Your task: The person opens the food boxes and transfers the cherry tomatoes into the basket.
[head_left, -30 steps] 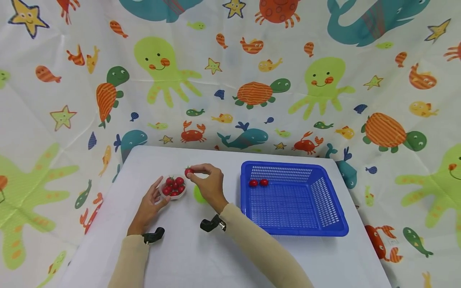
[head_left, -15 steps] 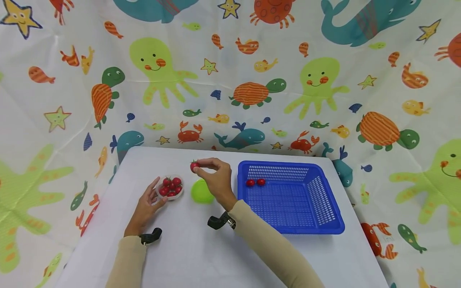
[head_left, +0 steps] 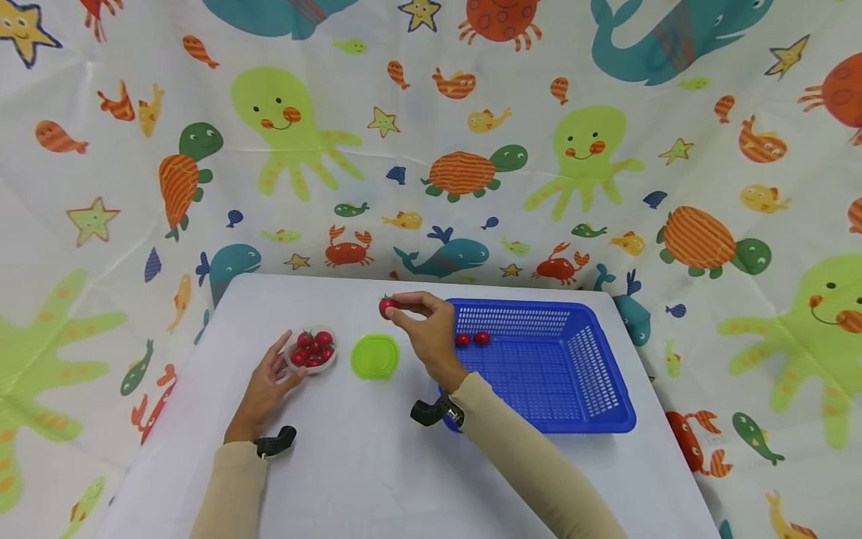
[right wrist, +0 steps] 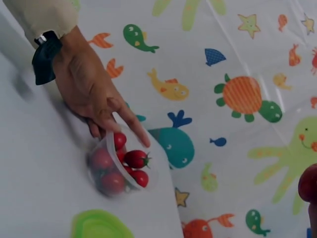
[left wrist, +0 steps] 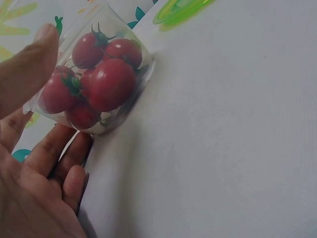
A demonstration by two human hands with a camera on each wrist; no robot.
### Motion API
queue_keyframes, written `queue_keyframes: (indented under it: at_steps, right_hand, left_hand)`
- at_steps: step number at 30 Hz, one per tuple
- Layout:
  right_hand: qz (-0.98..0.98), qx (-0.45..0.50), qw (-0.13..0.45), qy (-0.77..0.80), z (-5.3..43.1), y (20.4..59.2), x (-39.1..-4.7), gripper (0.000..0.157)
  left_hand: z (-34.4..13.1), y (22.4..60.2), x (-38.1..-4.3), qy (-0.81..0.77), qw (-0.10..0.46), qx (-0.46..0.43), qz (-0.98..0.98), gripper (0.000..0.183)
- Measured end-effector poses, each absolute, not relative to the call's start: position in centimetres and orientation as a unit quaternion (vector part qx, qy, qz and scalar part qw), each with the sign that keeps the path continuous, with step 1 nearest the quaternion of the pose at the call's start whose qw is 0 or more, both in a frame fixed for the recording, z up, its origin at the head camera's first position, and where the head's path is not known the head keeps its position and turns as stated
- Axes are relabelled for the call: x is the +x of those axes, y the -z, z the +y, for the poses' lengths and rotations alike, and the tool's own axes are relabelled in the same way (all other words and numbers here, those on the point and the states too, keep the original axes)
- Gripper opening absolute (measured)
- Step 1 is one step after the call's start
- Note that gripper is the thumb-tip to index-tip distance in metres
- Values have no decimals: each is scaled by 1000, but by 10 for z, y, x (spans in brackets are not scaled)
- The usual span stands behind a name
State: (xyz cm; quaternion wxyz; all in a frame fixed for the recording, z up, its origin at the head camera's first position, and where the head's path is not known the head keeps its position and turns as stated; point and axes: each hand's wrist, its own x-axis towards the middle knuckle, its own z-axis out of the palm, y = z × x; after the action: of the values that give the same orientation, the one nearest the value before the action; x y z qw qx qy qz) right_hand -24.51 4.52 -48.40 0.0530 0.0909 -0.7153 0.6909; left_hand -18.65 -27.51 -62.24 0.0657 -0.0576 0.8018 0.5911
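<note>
My right hand (head_left: 434, 333) pinches a cherry tomato (head_left: 387, 306) with a green stem between thumb and fingertips, above the table near the basket's left side. Only part of that tomato (right wrist: 308, 184) shows at the right edge of the right wrist view. My left hand (head_left: 261, 393) holds a small clear plastic tub (left wrist: 141, 74), thumb on one side and fingers on the other. Several red cherry tomatoes (left wrist: 111, 84) lie inside the tub. To the right, a blue plastic basket (head_left: 539, 427) holds two cherry tomatoes (head_left: 481, 338) at its left end.
A bright green lid (head_left: 374, 356) lies flat between the tub and the basket. The white table (head_left: 350, 464) ends at the back against a curtain (head_left: 377, 172) printed with sea animals.
My right hand has carried the cherry tomato away from the tub, rightward toward the basket, uncovering the green lid. The left hand stays at the tub; the whole head view has drifted slightly left.
</note>
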Motion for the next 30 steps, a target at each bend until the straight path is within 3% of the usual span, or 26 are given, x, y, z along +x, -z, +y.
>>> queue_keyframes:
  at_steps: [30]
  right_hand:
    - [-731,2,51,-680,143,506,-254,28]
  left_hand:
    - [-277,624,-189,-598,67,-52,797,90]
